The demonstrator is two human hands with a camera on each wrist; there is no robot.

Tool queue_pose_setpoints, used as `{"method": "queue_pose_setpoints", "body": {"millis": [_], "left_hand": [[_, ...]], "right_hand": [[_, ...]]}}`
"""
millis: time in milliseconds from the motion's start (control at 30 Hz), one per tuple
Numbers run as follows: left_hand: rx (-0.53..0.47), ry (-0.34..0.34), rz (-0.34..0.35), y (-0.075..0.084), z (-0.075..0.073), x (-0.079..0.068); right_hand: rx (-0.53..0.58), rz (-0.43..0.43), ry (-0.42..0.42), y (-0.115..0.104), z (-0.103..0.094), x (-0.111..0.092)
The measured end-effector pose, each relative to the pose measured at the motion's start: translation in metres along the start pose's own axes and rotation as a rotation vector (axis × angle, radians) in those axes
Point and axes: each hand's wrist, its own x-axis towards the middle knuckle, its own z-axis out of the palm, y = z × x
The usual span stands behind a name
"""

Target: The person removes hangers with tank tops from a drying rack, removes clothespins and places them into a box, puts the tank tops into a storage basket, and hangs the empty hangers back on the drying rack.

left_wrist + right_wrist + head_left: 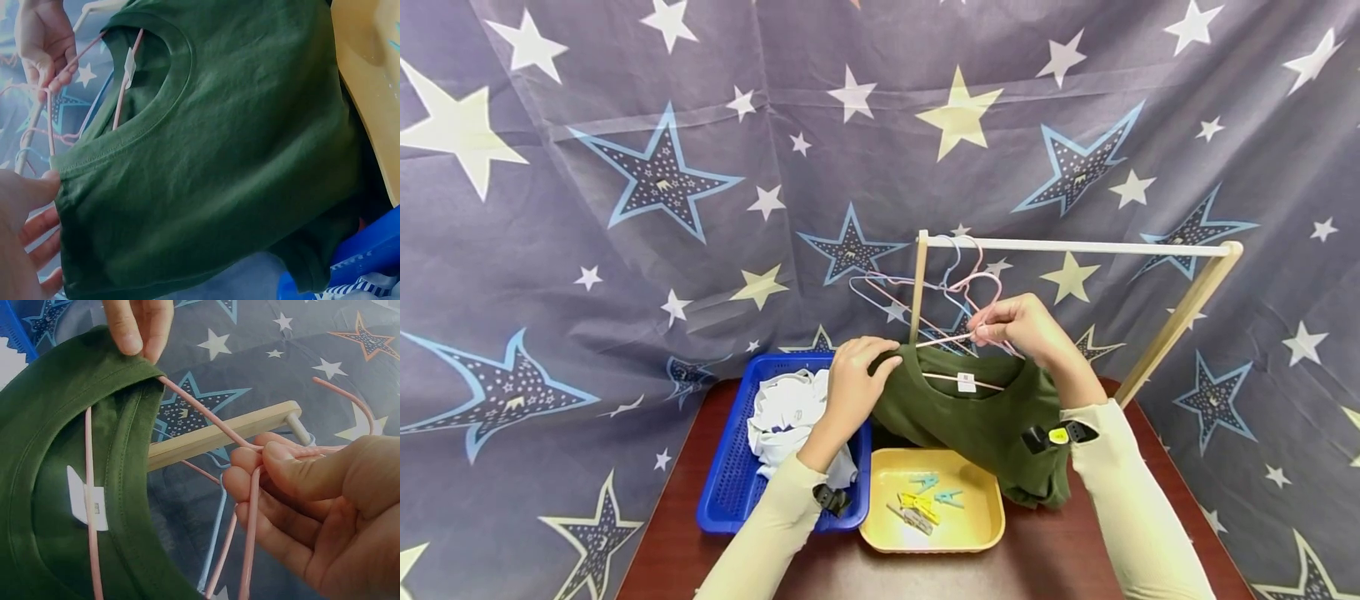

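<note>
A dark green T-shirt (955, 421) hangs on a pink hanger (203, 415), whose lower bar shows through the neck opening beside a white label (89, 503). My right hand (1021, 327) pinches the hanger between thumb and fingers just below its hook, which points away from the shirt. At the shirt's other shoulder, my left hand (859, 375) pinches the fabric next to the collar. The left wrist view shows that thumb (45, 184) on the front of the cloth and the fingers behind its edge.
Behind my hands stands a rack with a white rail (1075, 246), where a blue hanger (950, 265) and another pink one hang at the left end. A blue basket (725, 467) holds white clothes. Beside it, a yellow tray (932, 543) contains several clothespins (917, 504).
</note>
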Motion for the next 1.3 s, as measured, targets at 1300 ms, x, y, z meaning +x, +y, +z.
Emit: {"method": "queue_pose_setpoints", "body": {"millis": [1300], "left_hand": [[-0.109,0.029,-0.139,0.001,0.012,0.007]], "right_hand": [[0.044,-0.108,0.291,0.024,0.024,0.001]]}}
